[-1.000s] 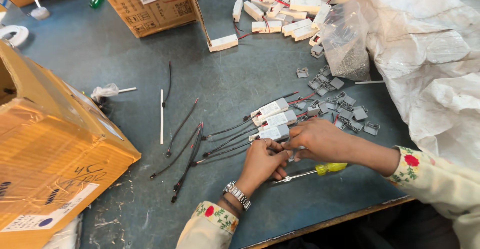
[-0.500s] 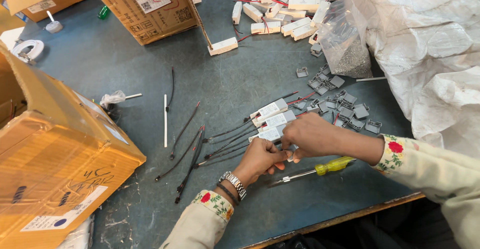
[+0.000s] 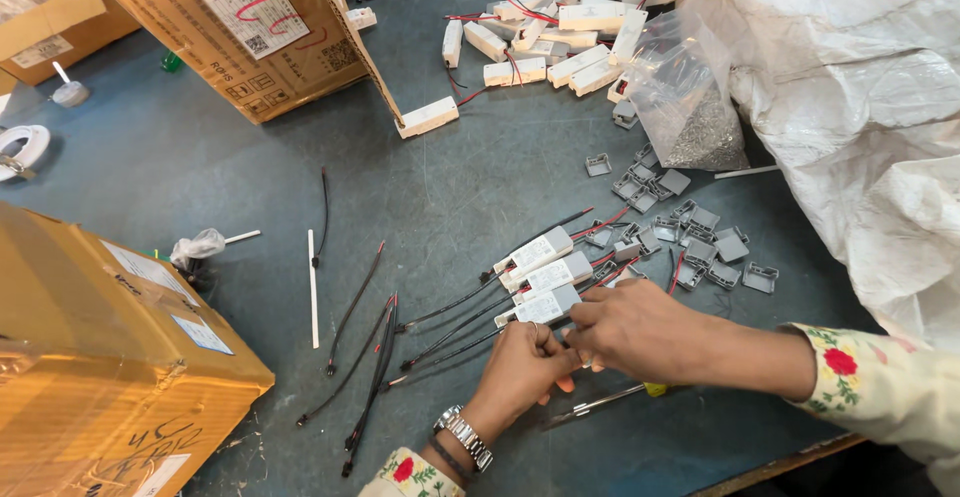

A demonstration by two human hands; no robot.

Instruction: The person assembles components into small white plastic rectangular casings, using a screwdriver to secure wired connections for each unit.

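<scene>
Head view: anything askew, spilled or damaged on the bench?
Nothing damaged. Small grey clips lie scattered loose beside the clear bag, and black leads are strewn unevenly. One white module sits apart from the pile. Both hands work at the nearest module.

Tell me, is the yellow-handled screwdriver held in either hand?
No, the yellow-handled screwdriver lies on the blue-grey table beneath the right hand.

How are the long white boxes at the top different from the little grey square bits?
The long white plastic boxes are bigger, bar-shaped and trail red wires. The small grey plastic clips are tiny, squarish, open-sided and wireless. Both lie in loose heaps on the blue-grey table.
</scene>
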